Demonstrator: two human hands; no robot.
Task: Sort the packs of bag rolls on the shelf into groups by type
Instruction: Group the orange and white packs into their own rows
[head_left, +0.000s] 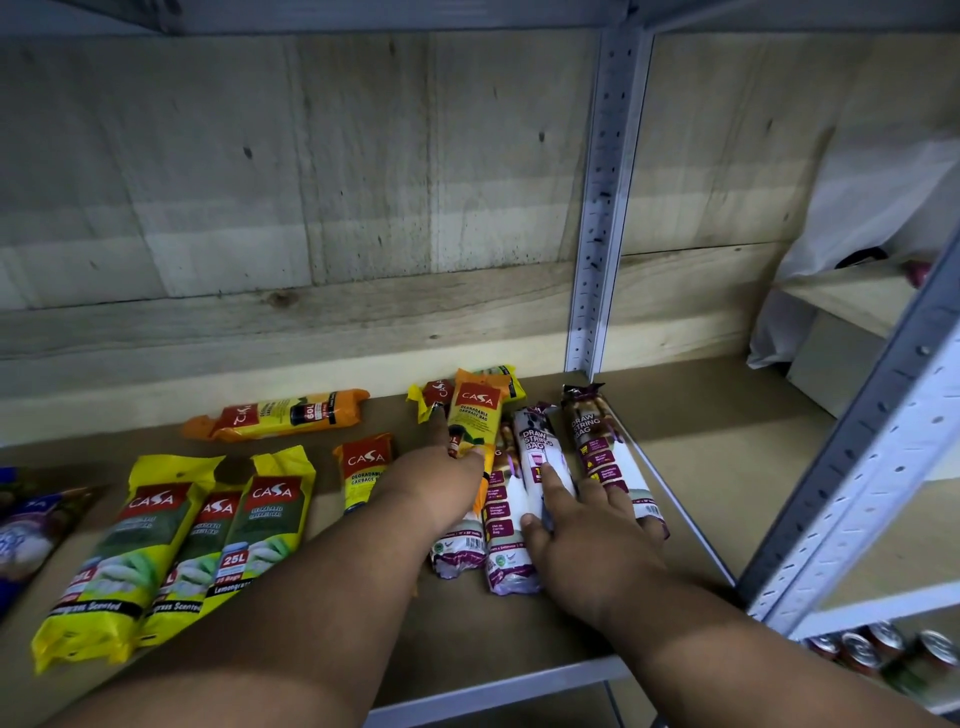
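Head view of a shelf with packs of bag rolls, left to right. At the far left edge lies a blue-and-white pack, partly cut off. Next, three yellow lemongrass-scented 25L packs lie side by side, touching, their tops toward the back wall. Behind them, an orange-ended 60L pack lies crosswise near the back board. An orange-topped degradable garbage bag pack lies just left of the left forearm, its lower end hidden by it.

The left hand reaches forward: its thumb and curled fingers hold the lower part of a yellow degradable garbage bag pack, while the index finger points ahead and touches a small yellow pack lying behind. Whether the held pack is lifted clear of the shelf cannot be told.

The right hand rests with fingers spread and fairly straight on the white-and-purple draw string bag packs, which lie parallel, touching, just right of the left hand; a further draw string pack lies at the right, under the outer fingertips. A perforated metal upright stands behind. Cans sit on a lower level at the bottom right.
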